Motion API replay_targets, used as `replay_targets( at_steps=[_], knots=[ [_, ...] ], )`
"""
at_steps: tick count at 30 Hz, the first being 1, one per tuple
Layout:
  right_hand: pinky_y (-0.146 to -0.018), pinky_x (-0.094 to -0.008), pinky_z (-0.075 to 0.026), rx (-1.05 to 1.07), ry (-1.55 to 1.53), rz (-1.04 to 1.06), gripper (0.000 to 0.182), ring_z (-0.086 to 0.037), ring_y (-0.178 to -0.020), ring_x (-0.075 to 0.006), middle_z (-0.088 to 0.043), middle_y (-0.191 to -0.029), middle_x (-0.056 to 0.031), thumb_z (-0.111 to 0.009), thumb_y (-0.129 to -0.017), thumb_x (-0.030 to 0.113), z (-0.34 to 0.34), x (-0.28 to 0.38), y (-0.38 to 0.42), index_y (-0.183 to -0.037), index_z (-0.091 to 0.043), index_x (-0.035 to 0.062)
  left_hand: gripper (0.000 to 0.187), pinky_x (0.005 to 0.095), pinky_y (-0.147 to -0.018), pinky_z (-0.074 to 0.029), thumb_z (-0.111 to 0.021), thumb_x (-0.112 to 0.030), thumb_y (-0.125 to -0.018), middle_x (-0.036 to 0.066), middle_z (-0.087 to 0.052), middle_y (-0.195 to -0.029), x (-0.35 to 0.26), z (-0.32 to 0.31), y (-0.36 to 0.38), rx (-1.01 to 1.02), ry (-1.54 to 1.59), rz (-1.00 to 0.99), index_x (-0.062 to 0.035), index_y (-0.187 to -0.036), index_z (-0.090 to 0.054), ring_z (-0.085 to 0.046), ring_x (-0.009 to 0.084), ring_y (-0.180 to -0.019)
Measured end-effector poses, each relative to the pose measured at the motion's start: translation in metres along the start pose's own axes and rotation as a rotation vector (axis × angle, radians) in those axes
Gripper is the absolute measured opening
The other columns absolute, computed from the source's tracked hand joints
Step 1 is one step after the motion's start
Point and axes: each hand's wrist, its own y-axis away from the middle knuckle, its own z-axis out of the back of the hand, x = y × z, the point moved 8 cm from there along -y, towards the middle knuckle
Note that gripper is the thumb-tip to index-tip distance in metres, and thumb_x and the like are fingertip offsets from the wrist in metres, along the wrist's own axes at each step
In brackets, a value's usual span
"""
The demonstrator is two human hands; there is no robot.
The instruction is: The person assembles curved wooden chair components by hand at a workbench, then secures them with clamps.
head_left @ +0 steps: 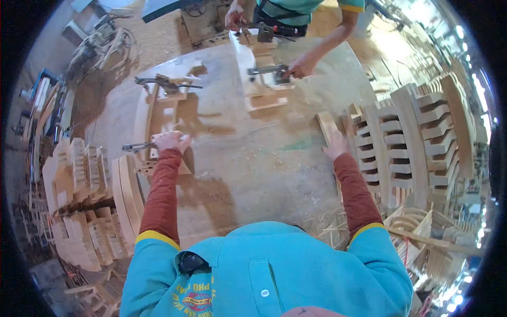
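Left hand point(170, 141), one: half-curled on the near end of the left fixture point(142, 119), at the worktable's point(264, 174) left side; whether it grips cannot be told. Right hand point(336, 146), one: closed on a pale wooden strip point(328, 126), at the worktable's right edge. Handling, as judged: steady pressure on the fixture, fingers clear of clamp levers; strip held firmly, tilted away from the neighbouring stack. Fixtures: two, the second point(245, 66) at the worktable's far side. Metal clamps: four, two per fixture. Co-worker's hands: two, point(235, 16) and point(302, 66), at the far fixture. Slatted wooden stack point(409, 140): right of the worktable, pieces too many to count.
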Motion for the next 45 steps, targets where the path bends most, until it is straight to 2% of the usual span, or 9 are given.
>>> replay_targets(
  at_steps=[7,11,15,20,28,32,36,39,45],
  knots=[
    [-0.095,-0.0370,-0.036,-0.004,-0.573,0.593,0.058,-0.048,-0.109,-0.0324,-0.049,-0.118,-0.0207,-0.061,-0.077,0.020,0.070,0.239,-0.025,-0.128,-0.039,0.0042,0.035,0.0444,-0.085,-0.032,-0.058,-0.049,-0.063,0.005,-0.063,-0.079,-0.045,-0.005,0.125,-0.118,0.280,-0.161,-0.0181,-0.075,-0.068,-0.052,0.0260,-0.089],
    [-0.095,-0.0375,-0.036,-0.238,-0.267,0.697,0.066,-0.046,-0.110,-0.0352,-0.047,-0.120,-0.0234,-0.060,-0.077,0.030,0.033,0.310,-0.021,-0.127,-0.035,-0.0033,0.028,0.0444,-0.084,-0.030,-0.061,-0.045,-0.062,0.003,-0.063,-0.071,-0.076,0.001,0.205,-0.136,0.347,-0.344,-0.0178,-0.067,-0.066,-0.053,0.0240,-0.082],
    [-0.083,-0.0419,-0.043,0.389,-0.313,0.403,0.056,-0.054,-0.097,-0.0371,-0.054,-0.106,-0.0264,-0.055,-0.081,0.031,-0.045,0.300,0.010,-0.123,-0.038,-0.0014,0.029,0.0434,-0.080,-0.031,-0.061,-0.046,-0.065,0.002,-0.061,-0.072,-0.093,0.002,0.282,-0.064,0.485,-0.566,-0.0175,-0.066,-0.065,-0.052,0.0230,-0.077],
    [-0.072,-0.0424,-0.046,-0.004,-0.523,0.388,0.034,-0.057,-0.084,-0.0371,-0.058,-0.090,-0.0232,-0.050,-0.083,0.024,-0.056,0.245,0.085,-0.110,-0.046,0.0048,0.028,0.0392,-0.071,-0.034,-0.064,-0.039,-0.066,0.000,-0.055,-0.058,-0.082,-0.004,0.331,-0.169,0.339,-0.754,-0.0156,-0.050,-0.061,-0.051,0.0193,-0.068],
    [-0.072,-0.0434,-0.046,0.330,-0.509,0.021,0.036,-0.057,-0.086,-0.0390,-0.057,-0.091,-0.0243,-0.049,-0.085,0.026,-0.042,0.168,0.164,-0.115,-0.044,0.0060,0.023,0.0353,-0.072,-0.037,-0.066,-0.026,-0.064,-0.002,-0.055,-0.054,-0.103,0.009,0.350,-0.263,0.463,-0.874,-0.0144,-0.046,-0.058,-0.052,0.0149,-0.069],
    [-0.058,-0.0401,-0.048,0.033,-0.532,0.061,0.051,-0.061,-0.065,-0.0316,-0.061,-0.080,-0.0219,-0.048,-0.087,0.028,-0.065,0.106,0.169,-0.131,-0.030,0.0089,0.023,0.0363,-0.074,-0.036,-0.068,-0.019,-0.063,0.000,-0.056,-0.066,-0.130,0.020,0.336,-0.227,0.690,-0.848,-0.0128,-0.045,-0.055,-0.052,0.0196,-0.071],
    [-0.048,-0.0280,-0.044,0.141,-1.095,-0.240,0.044,-0.055,-0.052,-0.0142,-0.056,-0.068,-0.0086,-0.040,-0.092,0.032,-0.063,0.095,0.220,-0.132,-0.033,0.0143,0.058,0.0446,-0.092,-0.031,-0.069,-0.015,-0.059,0.017,-0.040,-0.120,-0.094,0.051,0.314,-0.593,0.677,-0.038,-0.0128,-0.113,-0.050,-0.041,0.0359,-0.108],
    [-0.041,-0.0251,-0.039,0.157,-1.145,-0.271,0.038,-0.047,-0.044,-0.0120,-0.052,-0.065,-0.0044,-0.036,-0.093,0.034,-0.100,0.087,0.222,-0.126,-0.039,0.0150,0.082,0.0486,-0.100,-0.024,-0.065,-0.007,-0.058,0.021,-0.021,-0.133,-0.098,0.034,0.298,-0.542,0.764,0.069,-0.0160,-0.132,-0.030,-0.022,0.0426,-0.123],
    [-0.034,-0.0255,-0.035,0.854,-1.154,-0.698,0.022,-0.046,-0.043,-0.0117,-0.054,-0.066,-0.0048,-0.042,-0.091,0.030,-0.029,0.099,0.241,-0.105,-0.047,0.0144,0.073,0.0469,-0.101,-0.025,-0.054,0.003,-0.064,0.022,-0.023,-0.134,-0.098,0.006,0.287,-0.344,0.830,0.082,-0.0137,-0.132,-0.034,-0.024,0.0408,-0.125]
  ],
)
